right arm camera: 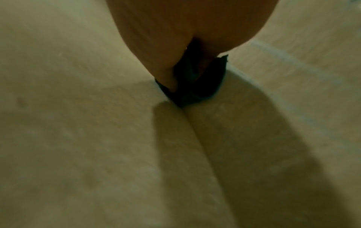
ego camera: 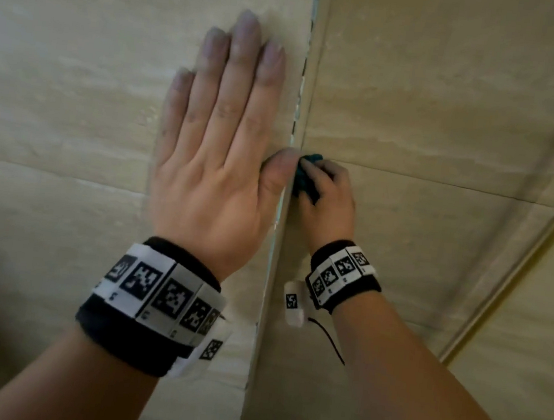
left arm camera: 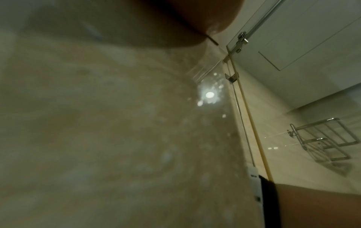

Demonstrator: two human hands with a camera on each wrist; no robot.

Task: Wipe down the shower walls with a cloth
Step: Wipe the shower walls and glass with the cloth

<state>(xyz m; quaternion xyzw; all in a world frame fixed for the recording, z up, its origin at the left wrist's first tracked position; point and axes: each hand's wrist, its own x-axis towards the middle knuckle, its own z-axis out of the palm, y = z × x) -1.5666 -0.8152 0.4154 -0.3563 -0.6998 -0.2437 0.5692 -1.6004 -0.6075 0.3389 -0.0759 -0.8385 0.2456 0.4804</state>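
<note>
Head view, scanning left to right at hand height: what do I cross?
Left wall tile → left hand flat on it → corner seam → teal cloth → right hand gripping it → right wall tile → metal frame strip.

Teal cloth (ego camera: pixel 305 175) bunched, pressed into corner joint between beige tiled shower walls (ego camera: pixel 451 126).

Beige marble-look wall tiles (ego camera: pixel 452 109) are seen meeting at a grouted corner seam (ego camera: pixel 304 75); a chrome wire rack (left arm camera: pixel 324 141) is mounted nr a glass shower panel (left arm camera: pixel 252 27).
</note>
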